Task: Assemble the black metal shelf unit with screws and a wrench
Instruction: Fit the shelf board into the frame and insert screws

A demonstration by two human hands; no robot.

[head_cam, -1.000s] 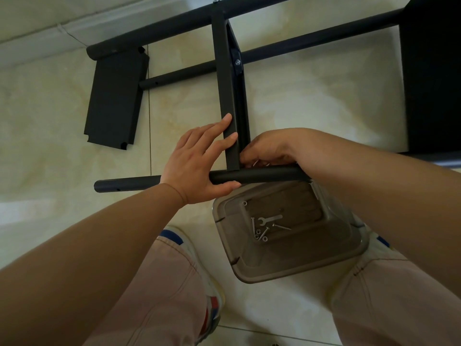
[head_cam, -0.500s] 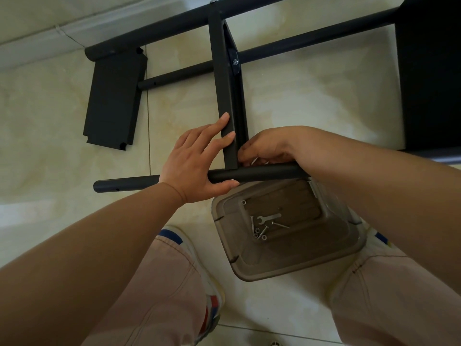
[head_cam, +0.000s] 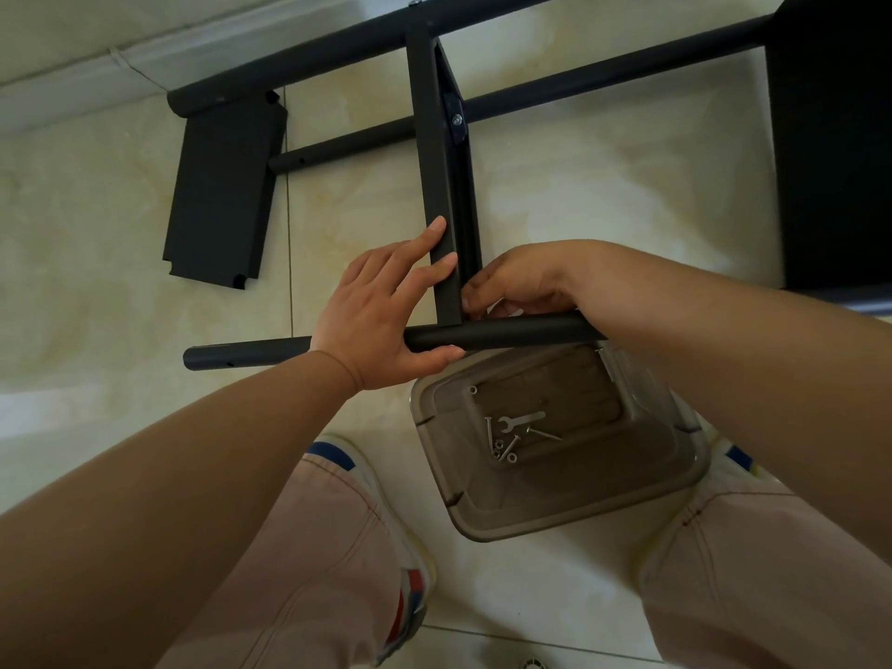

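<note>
The black shelf frame lies on the tiled floor. Its near round tube (head_cam: 507, 333) runs left to right, and a flat black shelf panel (head_cam: 437, 185) stands on edge across it. My left hand (head_cam: 381, 316) clamps that tube with the thumb under it, fingers pressed flat on the panel's edge. My right hand (head_cam: 519, 284) is curled at the joint on the panel's right side; what its fingertips pinch is hidden. A small silver wrench (head_cam: 521, 420) and several screws (head_cam: 504, 449) lie in the clear plastic lid (head_cam: 555, 504) below the tube.
A loose black panel (head_cam: 224, 190) lies flat at the left, near the far tubes (head_cam: 579, 84). A large black shelf (head_cam: 835, 152) fills the right edge. My knees and shoes (head_cam: 410, 572) flank the lid. A pale skirting runs along the top left.
Both hands hold almost the same pose at the joint. The whole view has shifted slightly, and the right fingers have adjusted a little behind the panel.
</note>
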